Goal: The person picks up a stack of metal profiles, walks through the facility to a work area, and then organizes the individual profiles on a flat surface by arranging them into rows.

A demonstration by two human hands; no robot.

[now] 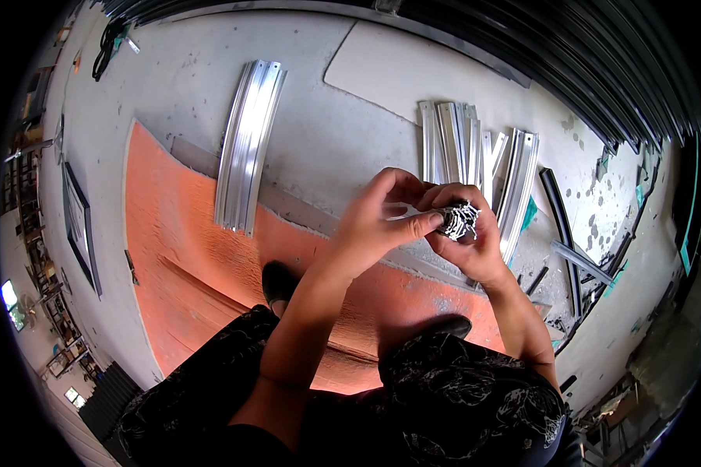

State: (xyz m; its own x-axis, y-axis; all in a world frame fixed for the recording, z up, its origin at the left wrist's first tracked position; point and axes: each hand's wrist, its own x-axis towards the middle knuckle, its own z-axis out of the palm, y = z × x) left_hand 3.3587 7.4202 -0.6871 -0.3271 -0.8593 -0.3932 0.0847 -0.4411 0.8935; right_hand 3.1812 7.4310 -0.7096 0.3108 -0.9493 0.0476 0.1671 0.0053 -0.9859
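Note:
My right hand [479,253] is wrapped round a bundle of thin black-and-white strips [459,221], whose ragged white ends point up toward me. From the other side my left hand [385,214] reaches in, its thumb pressed against the bundle and its curled fingers meeting the right hand's fingers behind it. What the left fingertips hold there is partly hidden. Both hands are raised above the floor, over my lap. Beyond the right hand lie several silver metal profiles [452,140], and another silver profile [514,187] rests close beside that hand.
A stack of long silver profiles [249,148] lies at left, partly on an orange mat [187,233] under my feet. Long black profiles [600,70] are piled along the far right. Dark strips [561,233] and scraps lie at right, and a dark frame [82,226] at far left.

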